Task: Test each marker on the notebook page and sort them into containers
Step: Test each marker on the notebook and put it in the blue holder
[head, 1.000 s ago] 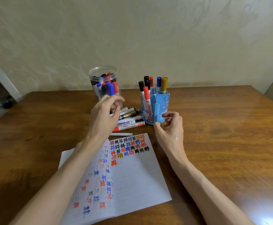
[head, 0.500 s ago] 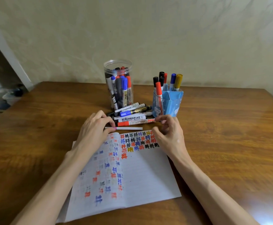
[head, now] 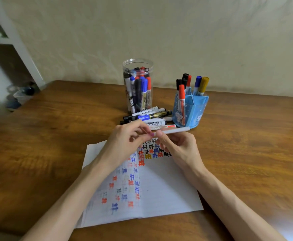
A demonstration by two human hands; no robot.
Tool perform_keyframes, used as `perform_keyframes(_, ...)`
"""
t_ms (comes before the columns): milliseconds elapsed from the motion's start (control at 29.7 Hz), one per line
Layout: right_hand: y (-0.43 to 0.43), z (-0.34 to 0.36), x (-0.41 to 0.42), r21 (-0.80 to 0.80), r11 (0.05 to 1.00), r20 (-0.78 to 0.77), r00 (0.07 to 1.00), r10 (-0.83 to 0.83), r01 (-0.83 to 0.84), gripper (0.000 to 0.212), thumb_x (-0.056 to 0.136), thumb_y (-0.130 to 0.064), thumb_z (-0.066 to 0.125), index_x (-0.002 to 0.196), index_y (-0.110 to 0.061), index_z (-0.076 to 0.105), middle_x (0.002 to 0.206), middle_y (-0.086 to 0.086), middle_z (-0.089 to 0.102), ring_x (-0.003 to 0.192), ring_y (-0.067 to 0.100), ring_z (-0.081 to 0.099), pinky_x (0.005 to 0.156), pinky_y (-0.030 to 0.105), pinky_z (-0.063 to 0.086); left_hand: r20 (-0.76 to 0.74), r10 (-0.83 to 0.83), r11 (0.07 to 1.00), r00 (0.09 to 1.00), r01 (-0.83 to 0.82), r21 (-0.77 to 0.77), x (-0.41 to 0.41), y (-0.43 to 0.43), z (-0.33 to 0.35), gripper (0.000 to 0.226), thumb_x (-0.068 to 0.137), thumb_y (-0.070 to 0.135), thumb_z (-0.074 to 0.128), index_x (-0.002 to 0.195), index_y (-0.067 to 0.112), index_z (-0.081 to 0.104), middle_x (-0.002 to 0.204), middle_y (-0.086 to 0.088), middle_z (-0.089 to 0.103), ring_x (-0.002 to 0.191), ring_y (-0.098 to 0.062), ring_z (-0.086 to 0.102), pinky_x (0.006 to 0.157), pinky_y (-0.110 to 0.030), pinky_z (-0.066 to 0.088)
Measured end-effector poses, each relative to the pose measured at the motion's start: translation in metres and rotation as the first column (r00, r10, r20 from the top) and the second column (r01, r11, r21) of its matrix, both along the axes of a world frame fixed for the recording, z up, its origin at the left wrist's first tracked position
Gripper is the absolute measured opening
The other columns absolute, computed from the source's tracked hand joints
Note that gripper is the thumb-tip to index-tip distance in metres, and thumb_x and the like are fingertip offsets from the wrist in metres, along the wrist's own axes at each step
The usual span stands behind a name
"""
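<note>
1. My right hand [head: 178, 146] grips a thin white marker [head: 175, 130], fingers curled round its barrel, level above the far edge of the notebook [head: 168, 188].
2. My left hand [head: 124, 143] pinches its pink end, fingers closed on it.

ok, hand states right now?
Left hand: pinching the pink end of the thin white marker.
Right hand: gripping the same marker's barrel.

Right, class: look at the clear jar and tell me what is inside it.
Inside the jar, markers stand roughly upright, with black, blue and red caps. The loose markers lying in front cover part of its base, and the front ones hide those behind.
</note>
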State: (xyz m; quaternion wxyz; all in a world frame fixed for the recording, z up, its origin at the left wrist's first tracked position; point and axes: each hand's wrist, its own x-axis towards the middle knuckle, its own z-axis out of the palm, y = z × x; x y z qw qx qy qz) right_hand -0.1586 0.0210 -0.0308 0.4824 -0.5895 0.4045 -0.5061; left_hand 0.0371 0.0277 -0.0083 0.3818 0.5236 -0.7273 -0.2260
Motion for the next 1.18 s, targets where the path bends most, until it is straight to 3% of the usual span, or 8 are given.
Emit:
perform_keyframes(168, 0.000, 0.000, -0.005, -0.012, 1.000, 0.015, 1.000, 0.009, -0.009, 0.019, 0.101, -0.023, 0.070, 0.095, -0.007, 0.077, 0.082, 0.009, 0.077, 0.069, 0.014, 0.067, 0.064, 0.024, 0.053, 0.061, 0.018, 1.000, 0.998, -0.017, -0.021, 0.002, 0.003, -0.007, 0.035, 0.088, 0.044, 0.062, 0.111, 0.021, 0.076, 0.082, 0.017, 0.071, 0.075, -0.004, 0.070, 0.066, -0.025, 0.059)
perform_keyframes(303, -0.002, 0.007, -0.011, -0.078, 0.997, 0.034, 0.999, 0.007, -0.005, 0.016, 0.101, -0.016, 0.067, 0.102, -0.002, 0.075, 0.087, 0.018, 0.075, 0.075, 0.022, 0.069, 0.070, 0.029, 0.056, 0.089, 0.087, 0.994, 0.992, -0.081, -0.071, 0.008, 0.003, -0.013, 0.016, 0.099, 0.022, 0.065, 0.107, 0.019, 0.078, 0.075, 0.014, 0.069, 0.071, -0.007, 0.067, 0.059, -0.020, 0.053)
perform_keyframes(403, -0.009, 0.013, -0.035, -0.024, 0.989, 0.078, 0.987, -0.141, 0.144, 0.021, 0.097, -0.029, 0.070, 0.101, -0.009, 0.075, 0.090, 0.015, 0.076, 0.082, 0.024, 0.070, 0.084, 0.043, 0.058, 0.086, 0.175, 0.985, 0.981, -0.174, -0.018, 0.030, 0.002, -0.016, 0.016, 0.101, 0.021, 0.061, 0.103, 0.025, 0.077, 0.073, 0.013, 0.067, 0.069, -0.010, 0.065, 0.057, -0.024, 0.053)
perform_keyframes(471, -0.008, 0.013, -0.039, 0.010, 0.995, 0.035, 0.994, -0.102, 0.102, 0.020, 0.098, -0.028, 0.070, 0.096, -0.009, 0.075, 0.087, 0.016, 0.075, 0.081, 0.027, 0.069, 0.084, 0.049, 0.057, 0.068, 0.172, 0.985, 0.983, -0.173, 0.007, 0.037, 0.002, -0.017, 0.015, 0.101, 0.024, 0.061, 0.105, 0.026, 0.075, 0.076, 0.013, 0.068, 0.072, -0.008, 0.066, 0.060, -0.019, 0.052)
perform_keyframes(605, 0.002, 0.010, -0.017, 0.077, 0.997, -0.042, 0.999, 0.013, -0.010, 0.013, 0.101, -0.015, 0.068, 0.096, -0.005, 0.074, 0.082, 0.015, 0.076, 0.071, 0.022, 0.067, 0.067, 0.034, 0.056, 0.068, 0.100, 0.994, 0.993, -0.102, 0.031, 0.025, 0.004, -0.020, 0.013, 0.098, 0.032, 0.062, 0.108, 0.032, 0.070, 0.088, 0.019, 0.070, 0.089, 0.006, 0.067, 0.068, -0.007, 0.052)
perform_keyframes(841, 0.018, 0.006, -0.005, 0.057, 0.996, -0.187, 0.979, 0.081, -0.071, 0.005, 0.094, -0.002, 0.074, 0.089, -0.004, 0.074, 0.073, -0.004, 0.073, 0.063, 0.010, 0.067, 0.059, 0.019, 0.053, 0.120, 0.061, 0.998, 0.991, -0.059, -0.019, 0.029, 0.004, -0.026, 0.016, 0.096, 0.037, 0.064, 0.109, 0.031, 0.072, 0.093, 0.026, 0.068, 0.092, 0.005, 0.067, 0.074, -0.014, 0.053)
perform_keyframes(1009, 0.021, 0.002, 0.002, 0.014, 0.998, -0.328, 0.942, 0.067, -0.067, 0.009, 0.095, -0.010, 0.074, 0.088, -0.016, 0.072, 0.081, -0.002, 0.075, 0.072, 0.011, 0.071, 0.066, 0.025, 0.057, 0.151, 0.059, 0.997, 0.987, -0.049, -0.065, 0.029, 0.004, -0.028, 0.018, 0.097, 0.039, 0.063, 0.110, 0.029, 0.072, 0.095, 0.023, 0.070, 0.088, 0.006, 0.064, 0.070, -0.011, 0.046)
perform_keyframes(1177, 0.022, -0.004, 0.005, -0.015, 0.999, -0.358, 0.933, 0.030, -0.038, 0.011, 0.092, -0.010, 0.075, 0.086, -0.019, 0.072, 0.080, -0.001, 0.075, 0.071, 0.013, 0.071, 0.067, 0.030, 0.059, 0.142, 0.049, 0.997, 0.989, -0.040, -0.062, 0.029, 0.004, -0.028, 0.018, 0.097, 0.038, 0.064, 0.110, 0.028, 0.072, 0.097, 0.019, 0.071, 0.090, 0.002, 0.066, 0.072, -0.018, 0.051)
